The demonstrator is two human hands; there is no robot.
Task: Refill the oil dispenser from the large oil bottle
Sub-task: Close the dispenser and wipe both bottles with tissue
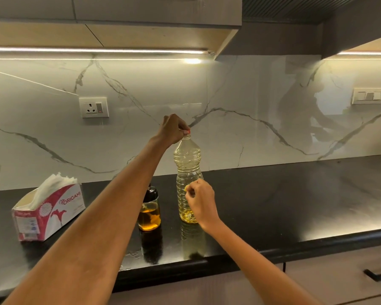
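The large clear plastic oil bottle stands upright on the black countertop, with yellow oil low in its base. My left hand reaches over and closes its fingertips on the red cap at the bottle's top. My right hand sits against the bottle's lower right side with its fingers curled; whether it grips anything is unclear. The oil dispenser, a small glass jar with a black top and amber oil in its lower part, stands just left of the bottle, partly hidden by my left forearm.
A red and white tissue box sits on the counter at the left. A wall socket and a switch panel are on the marble backsplash. A drawer handle shows below the counter's front edge.
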